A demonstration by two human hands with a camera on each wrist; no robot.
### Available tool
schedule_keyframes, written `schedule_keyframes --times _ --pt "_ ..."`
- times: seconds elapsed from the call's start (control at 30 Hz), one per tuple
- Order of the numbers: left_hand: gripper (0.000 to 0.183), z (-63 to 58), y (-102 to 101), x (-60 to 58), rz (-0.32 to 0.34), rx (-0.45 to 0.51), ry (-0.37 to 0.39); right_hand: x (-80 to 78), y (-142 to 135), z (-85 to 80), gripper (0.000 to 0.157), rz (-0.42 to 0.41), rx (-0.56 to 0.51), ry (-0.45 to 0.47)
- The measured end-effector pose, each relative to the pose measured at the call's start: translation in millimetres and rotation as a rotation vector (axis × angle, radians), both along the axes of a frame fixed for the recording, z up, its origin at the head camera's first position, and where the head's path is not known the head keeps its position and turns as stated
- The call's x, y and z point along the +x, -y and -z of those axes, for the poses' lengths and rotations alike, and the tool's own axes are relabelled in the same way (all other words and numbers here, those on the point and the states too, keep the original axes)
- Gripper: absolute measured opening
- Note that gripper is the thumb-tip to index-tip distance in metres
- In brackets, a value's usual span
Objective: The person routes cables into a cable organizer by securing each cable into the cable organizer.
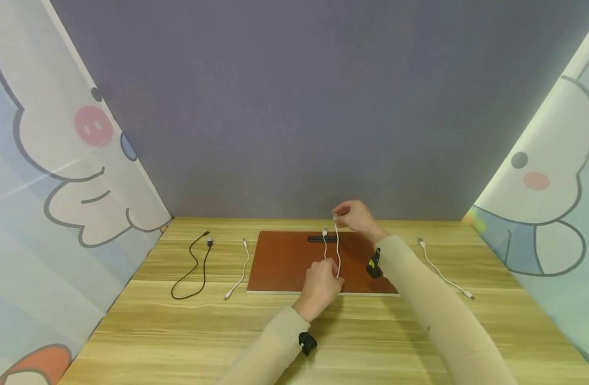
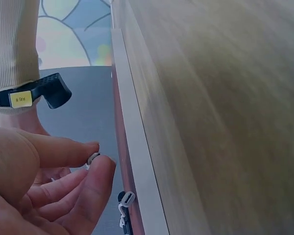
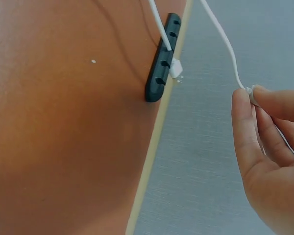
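A white charging cable (image 1: pixel 338 251) stretches between the two hands above a brown board (image 1: pixel 280 262). At its near end, the left hand (image 1: pixel 318 283) pinches the small plug (image 2: pixel 92 158) between thumb and finger. The right hand (image 1: pixel 356 216) holds the far plug (image 3: pixel 251 94) by its fingertips, beyond the board's back edge. A black cable holder (image 3: pixel 157 81) with several slots lies along that edge. Another white cable (image 3: pixel 160 24) sits in one slot, its plug (image 3: pixel 176 68) sticking out past the edge. That cable's other connector (image 2: pixel 129 198) shows in the left wrist view.
Left of the board lie a black cable (image 1: pixel 204 270) and a short white cable (image 1: pixel 246 266). One more white cable (image 1: pixel 441 274) lies to the right on the wooden table (image 1: pixel 179 342). A grey wall panel (image 1: pixel 294 133) rises behind, with cartoon-printed sheets at both sides.
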State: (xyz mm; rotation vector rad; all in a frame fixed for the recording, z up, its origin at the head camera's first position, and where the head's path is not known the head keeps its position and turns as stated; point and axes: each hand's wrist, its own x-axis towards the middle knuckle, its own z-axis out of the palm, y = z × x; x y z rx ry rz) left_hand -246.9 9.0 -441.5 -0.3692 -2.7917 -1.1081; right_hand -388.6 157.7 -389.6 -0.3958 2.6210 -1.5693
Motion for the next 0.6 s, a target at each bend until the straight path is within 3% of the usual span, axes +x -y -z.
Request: schedule_keyframes --times 0.33,0.6 --pt "0.038 -0.6 -1.8 -1.1 -0.008 -0.035 0.0 -7.2 5.8 13.2 0.027 0.01 0.056 0.013" --pt "0.033 0.6 -3.4 -0.2 -0.01 -0.079 -0.014 -14.6 12.4 30.5 0.027 0.021 0.109 0.038"
